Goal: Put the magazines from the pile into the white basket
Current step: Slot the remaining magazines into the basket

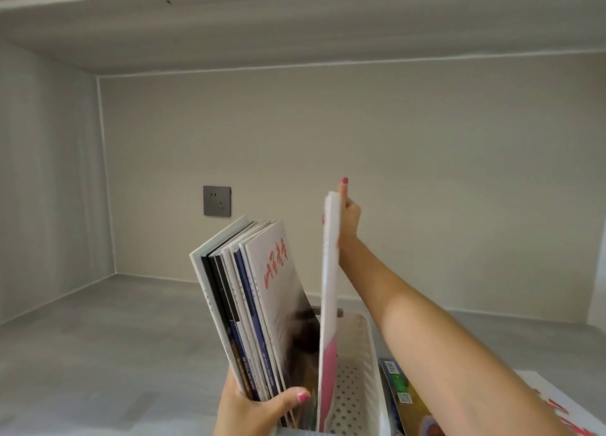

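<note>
At lower center, my left hand (252, 406) grips the leaning magazines (259, 304) in the white basket (367, 370). My right hand (348, 219) pinches 1 upright magazine (329, 288) at frame center, its bottom edge inside the basket.

bare arms, pink nail polish, no slvs

One head-worn, wide-angle view, aimed forward and slightly down into a grey alcove.

The scene is seen from close above the white basket (367, 363), which is cut by the bottom edge; the left hand (249, 409) and right hand (347, 219) are caught very near the lens, the right forearm running in from the lower right corner. The back wall with its socket (217, 201) is faced almost squarely, the side wall is seen at the left, and the underside of a shelf (295, 25) fills the top. No second view is given.
</note>
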